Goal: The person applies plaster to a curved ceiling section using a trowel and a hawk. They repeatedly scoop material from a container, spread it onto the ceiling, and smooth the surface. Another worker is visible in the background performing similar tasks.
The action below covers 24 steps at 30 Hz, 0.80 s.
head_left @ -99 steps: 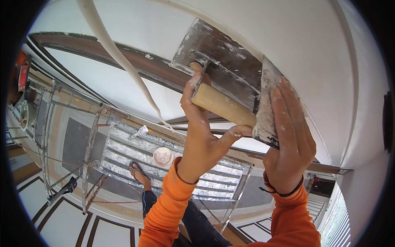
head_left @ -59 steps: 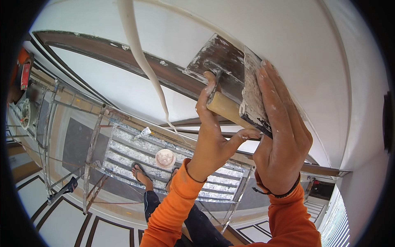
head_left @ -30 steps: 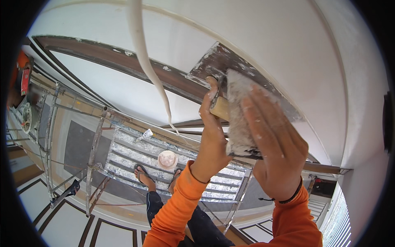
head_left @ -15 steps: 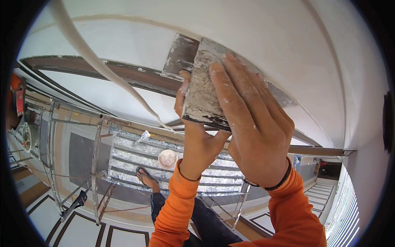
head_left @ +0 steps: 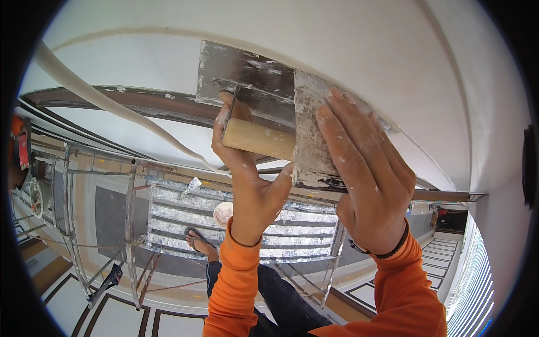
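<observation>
1. Two hands are raised, both occupied: the left hand (head_left: 250, 180) is wrapped around the yellow handle (head_left: 261, 139) of a broad trowel (head_left: 252, 70).
2. To its right, the right hand (head_left: 384, 182) holds a grey scraper (head_left: 314, 140), fingers laid flat over its face; the thumb is partly hidden.
3. The scraper overlaps the trowel's right end, between the hands — whether they touch, I cannot tell.
4. Work looks partway: the trowel shows dark patches among white streaks, while the scraper is coated, so neither is clean.
5. Beyond the hands, the white wall (head_left: 337, 33) looks mostly smooth; the brown strip (head_left: 168, 106) left of them bears white spots.
6. Below the left hand, a tub (head_left: 215, 214) of pale paste sits on a slatted platform (head_left: 303, 231) — some material apparently remains.
</observation>
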Motion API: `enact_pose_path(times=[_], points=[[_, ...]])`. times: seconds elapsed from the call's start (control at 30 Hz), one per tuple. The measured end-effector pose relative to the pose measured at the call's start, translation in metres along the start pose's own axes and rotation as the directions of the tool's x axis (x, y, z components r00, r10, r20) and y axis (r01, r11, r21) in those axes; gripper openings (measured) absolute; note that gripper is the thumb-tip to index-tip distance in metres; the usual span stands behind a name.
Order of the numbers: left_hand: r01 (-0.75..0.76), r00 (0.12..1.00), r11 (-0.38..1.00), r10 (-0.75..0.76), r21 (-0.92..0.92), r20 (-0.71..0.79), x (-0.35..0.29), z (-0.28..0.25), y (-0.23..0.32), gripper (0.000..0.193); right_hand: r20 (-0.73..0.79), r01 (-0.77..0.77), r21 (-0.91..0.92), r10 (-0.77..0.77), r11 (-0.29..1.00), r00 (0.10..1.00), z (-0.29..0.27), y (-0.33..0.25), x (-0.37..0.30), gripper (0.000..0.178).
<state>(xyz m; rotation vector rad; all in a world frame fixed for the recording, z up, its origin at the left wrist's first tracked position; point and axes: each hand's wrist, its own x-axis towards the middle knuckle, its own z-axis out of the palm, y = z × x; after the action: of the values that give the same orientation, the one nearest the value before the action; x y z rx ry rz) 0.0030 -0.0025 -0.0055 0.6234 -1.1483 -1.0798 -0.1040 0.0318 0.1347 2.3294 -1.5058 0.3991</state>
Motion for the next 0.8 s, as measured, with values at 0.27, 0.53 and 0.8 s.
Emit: enact_pose_path(times=[0.27,0.53,0.8], points=[[-0.041,0.999,0.999,0.041,0.002,0.001,0.002,0.002,-0.001,0.104,0.001,-0.006,0.021,0.006,1.000,1.000,-0.003,0.005,-0.002,0.072],[-0.030,1.000,0.999,0.030,-0.016,-0.004,-0.001,0.000,-0.004,0.106,-0.046,-0.002,0.021,0.003,1.000,0.999,0.003,0.009,-0.001,0.069],[-0.060,0.998,0.997,0.059,-0.053,-0.027,0.001,0.000,-0.017,0.110,-0.034,-0.023,0.048,0.024,0.999,0.999,-0.003,0.008,0.001,0.064]])
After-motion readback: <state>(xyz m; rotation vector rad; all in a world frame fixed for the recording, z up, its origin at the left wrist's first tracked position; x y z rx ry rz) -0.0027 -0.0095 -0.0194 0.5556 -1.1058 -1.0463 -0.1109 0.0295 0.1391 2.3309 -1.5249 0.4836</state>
